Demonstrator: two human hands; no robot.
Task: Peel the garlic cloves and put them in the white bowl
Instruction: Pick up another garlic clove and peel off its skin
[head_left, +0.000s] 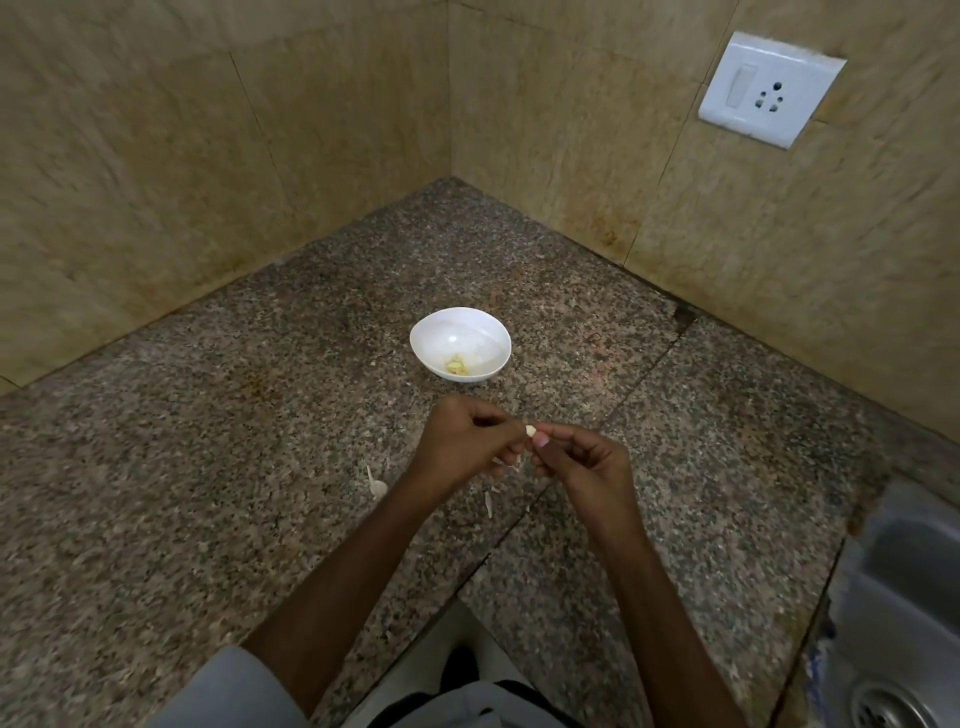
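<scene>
Step in hand: peeling, judged from 1 garlic clove (530, 431) held up between 2 hands above the desk (208, 467).
Left hand (462, 441): fingers curled, tips meeting the clove's left end; grip closed there, though the clove is too small to say whether it pinches skin or flesh.
Right hand (587, 467): thumb and forefinger clamped on the clove's right end, thumbnail facing up.
Clove position: off the desk, between the 2 sets of fingertips, near side of the white bowl (418, 338).
Clove long axis: probably left-right, running from one grip to the other.
Key relation: bowl lies far from the grip and slightly left; the left hand is the nearer of the 2 to it.
Bowl contents: a small pale yellow heap, likely peeled garlic (456, 366), on the near side of its floor.
Progress: partway by my reading; some cloves are in and this 1 is not yet dropped.
Waste: thin skin scraps (488, 503) on the desk below and to the left of the hands.
Surroundings: sink (904, 597) at near right, wall socket (771, 88) at far right.
</scene>
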